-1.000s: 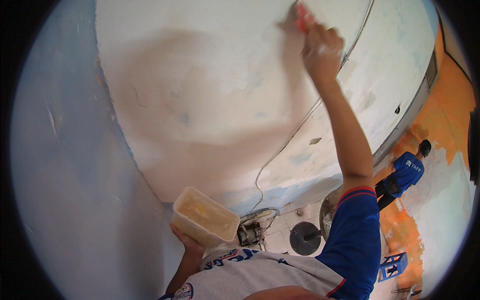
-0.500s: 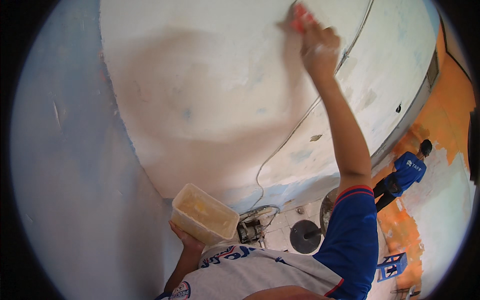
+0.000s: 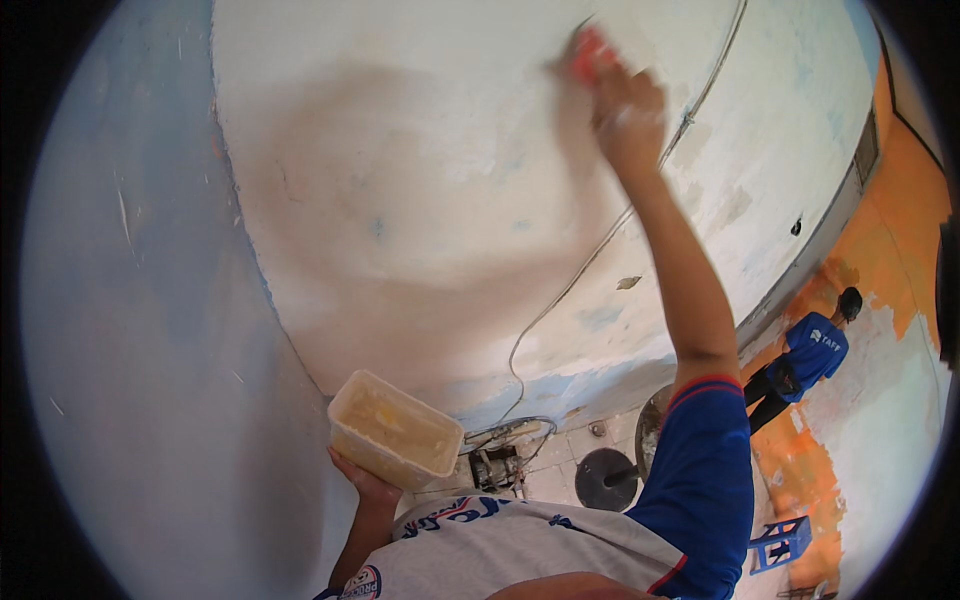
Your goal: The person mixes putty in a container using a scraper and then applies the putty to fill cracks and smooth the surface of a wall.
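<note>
My right hand (image 3: 630, 120), arm stretched up, is closed around a red putty scraper (image 3: 594, 57). The scraper is pressed to or close against the pale wall (image 3: 450, 170); motion blurs it, and a thin dark edge shows at its far end. White smears mark the back of this hand. Low on the left, my left hand (image 3: 368, 482) grips a rectangular translucent plastic tub (image 3: 395, 455) from beneath and the side. The tub is tilted, and a yellowish-white residue coats its inside.
A cable (image 3: 565, 290) runs down the wall. A bluish wall (image 3: 130, 330) meets it at the left corner. Below are a dark machine (image 3: 495, 470), a round dark base (image 3: 605, 480) and a blue plastic stool (image 3: 782, 543). A person in a blue shirt (image 3: 815, 345) stands at the right.
My right hand and the scraper have shifted slightly left and down along the wall. The tub in my left hand appears a little farther left.
</note>
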